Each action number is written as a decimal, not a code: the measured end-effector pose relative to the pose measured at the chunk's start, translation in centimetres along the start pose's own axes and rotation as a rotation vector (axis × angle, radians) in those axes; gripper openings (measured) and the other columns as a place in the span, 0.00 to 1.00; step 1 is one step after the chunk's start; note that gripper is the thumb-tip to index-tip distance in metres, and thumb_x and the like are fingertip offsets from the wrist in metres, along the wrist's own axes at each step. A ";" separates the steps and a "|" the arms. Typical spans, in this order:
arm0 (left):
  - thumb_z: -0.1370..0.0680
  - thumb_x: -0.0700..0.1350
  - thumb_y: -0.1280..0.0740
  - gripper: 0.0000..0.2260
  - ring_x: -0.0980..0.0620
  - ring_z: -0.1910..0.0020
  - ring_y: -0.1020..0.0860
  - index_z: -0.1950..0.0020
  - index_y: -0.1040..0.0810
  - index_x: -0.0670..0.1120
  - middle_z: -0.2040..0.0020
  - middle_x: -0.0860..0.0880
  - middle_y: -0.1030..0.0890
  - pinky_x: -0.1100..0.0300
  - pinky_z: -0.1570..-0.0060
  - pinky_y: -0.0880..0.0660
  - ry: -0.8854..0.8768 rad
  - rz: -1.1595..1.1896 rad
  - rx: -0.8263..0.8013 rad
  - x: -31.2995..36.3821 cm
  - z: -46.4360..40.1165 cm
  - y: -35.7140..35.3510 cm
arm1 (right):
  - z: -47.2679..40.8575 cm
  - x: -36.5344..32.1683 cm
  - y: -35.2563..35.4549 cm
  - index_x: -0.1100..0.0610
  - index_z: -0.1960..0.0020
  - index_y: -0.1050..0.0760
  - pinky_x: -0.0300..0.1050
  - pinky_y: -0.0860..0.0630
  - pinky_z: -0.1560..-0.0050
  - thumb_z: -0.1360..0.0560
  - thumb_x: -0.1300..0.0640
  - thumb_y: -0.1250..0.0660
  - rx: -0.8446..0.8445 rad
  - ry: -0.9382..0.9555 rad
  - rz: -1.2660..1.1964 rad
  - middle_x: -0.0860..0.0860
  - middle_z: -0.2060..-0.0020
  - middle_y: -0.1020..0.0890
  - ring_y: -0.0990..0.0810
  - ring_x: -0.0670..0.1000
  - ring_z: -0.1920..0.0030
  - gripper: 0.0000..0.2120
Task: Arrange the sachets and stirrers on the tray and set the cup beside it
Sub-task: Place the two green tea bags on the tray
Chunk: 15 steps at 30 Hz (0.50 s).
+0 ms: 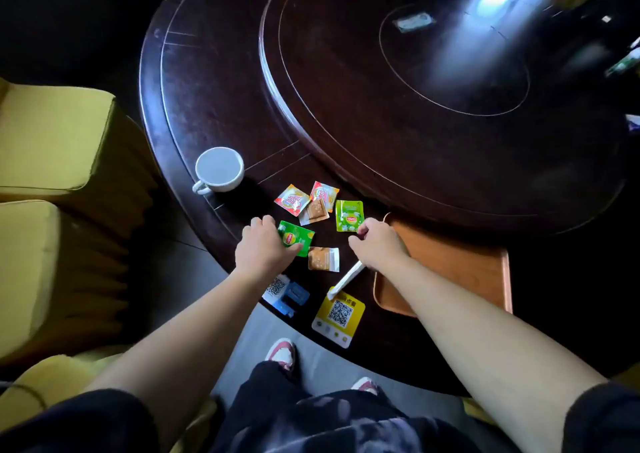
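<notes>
head view | worn on head | faces forward and down | close above table (214, 113) edge | single view

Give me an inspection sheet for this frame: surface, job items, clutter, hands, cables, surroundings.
Surface: dark round wooden table with raised turntable.
Job's things: six sachets loose on table, none on the orange tray; white stirrer beside tray; white cup upright, far left.
Clutter: yellow QR card, blue QR card.
Grippers: left hand on green Lipton sachet; right hand at tray's corner, grip unclear.
Cables: nothing seen.
Surroundings: yellow chairs at left.
</notes>
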<state>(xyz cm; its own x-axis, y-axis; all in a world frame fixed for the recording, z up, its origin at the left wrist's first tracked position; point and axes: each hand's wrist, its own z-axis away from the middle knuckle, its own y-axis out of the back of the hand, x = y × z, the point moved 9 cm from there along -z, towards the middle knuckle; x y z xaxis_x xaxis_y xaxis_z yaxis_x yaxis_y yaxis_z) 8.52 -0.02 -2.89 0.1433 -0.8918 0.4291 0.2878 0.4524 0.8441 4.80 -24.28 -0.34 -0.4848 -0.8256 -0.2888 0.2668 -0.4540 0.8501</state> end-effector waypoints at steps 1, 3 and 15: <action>0.35 0.65 0.27 0.32 0.44 0.44 0.26 0.41 0.29 0.46 0.46 0.46 0.26 0.48 0.52 0.24 0.015 0.000 0.002 -0.1 -0.1 0.1 | -0.4 -0.3 0.1 0.51 0.45 0.26 0.47 0.27 0.54 0.26 0.46 0.34 0.012 -0.022 -0.010 0.52 0.47 0.20 0.22 0.55 0.50 0.13; 0.36 0.64 0.25 0.32 0.44 0.45 0.26 0.43 0.29 0.46 0.46 0.46 0.26 0.47 0.53 0.24 0.027 -0.014 0.029 0.0 -0.4 0.0 | -1.3 -0.7 0.2 0.53 0.41 0.28 0.48 0.26 0.52 0.26 0.45 0.33 0.046 -0.068 -0.010 0.54 0.44 0.22 0.22 0.57 0.46 0.17; 0.40 0.62 0.22 0.34 0.45 0.44 0.29 0.43 0.29 0.45 0.45 0.46 0.27 0.49 0.52 0.27 0.191 0.056 0.031 0.8 -0.8 -1.0 | -4.8 -0.3 -1.6 0.62 0.30 0.37 0.52 0.24 0.50 0.33 0.37 0.25 0.049 -0.296 0.001 0.60 0.33 0.26 0.22 0.61 0.38 0.44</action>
<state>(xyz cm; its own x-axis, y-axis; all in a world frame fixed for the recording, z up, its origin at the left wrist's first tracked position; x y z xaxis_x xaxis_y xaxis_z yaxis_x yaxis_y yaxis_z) 9.07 -1.16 -3.68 0.3363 -0.8481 0.4094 0.2453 0.4986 0.8314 8.49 -24.93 -3.70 -0.7080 -0.6894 -0.1530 0.2302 -0.4301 0.8729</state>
